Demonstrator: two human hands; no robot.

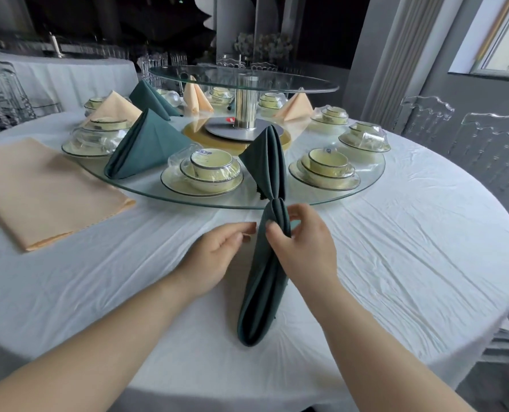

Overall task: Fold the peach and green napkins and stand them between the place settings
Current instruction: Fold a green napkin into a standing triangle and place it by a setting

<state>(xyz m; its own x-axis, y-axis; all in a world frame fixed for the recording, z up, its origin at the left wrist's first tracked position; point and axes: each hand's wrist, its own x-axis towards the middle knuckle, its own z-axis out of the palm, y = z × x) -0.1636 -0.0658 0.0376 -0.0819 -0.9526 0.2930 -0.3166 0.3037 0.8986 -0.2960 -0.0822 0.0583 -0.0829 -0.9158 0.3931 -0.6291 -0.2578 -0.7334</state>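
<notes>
Pleats run the length of the dark green napkin (262, 292) in the head view. Its lower end lies on the white-clothed surface (396, 263) near the person. Its upper part rises over the rim of the glass turntable (372, 173) and fans out between two wrapped place settings, the left setting (201, 173) and the right setting (324, 171).

The right hand (303, 251) has its grip clamped on the napkin just below the glass rim, thumb and fingers pinching the gathered folds. The left hand (217, 254) hovers just beside the cloth on the other side. Its grip is apart, the fingers loosely curled and holding nothing; whether the fingertips touch the fabric cannot be told.

Off to the left a flat peach napkin (39, 188) lies folded on the surface, its far corner near the turntable's rim. A folded green napkin (146, 144) stands peaked on the glass between two settings. Farther round, a standing peach napkin (113, 110) rises behind a setting. At the centre a metal post (244, 105) carries an upper glass tier (277, 81).
</notes>
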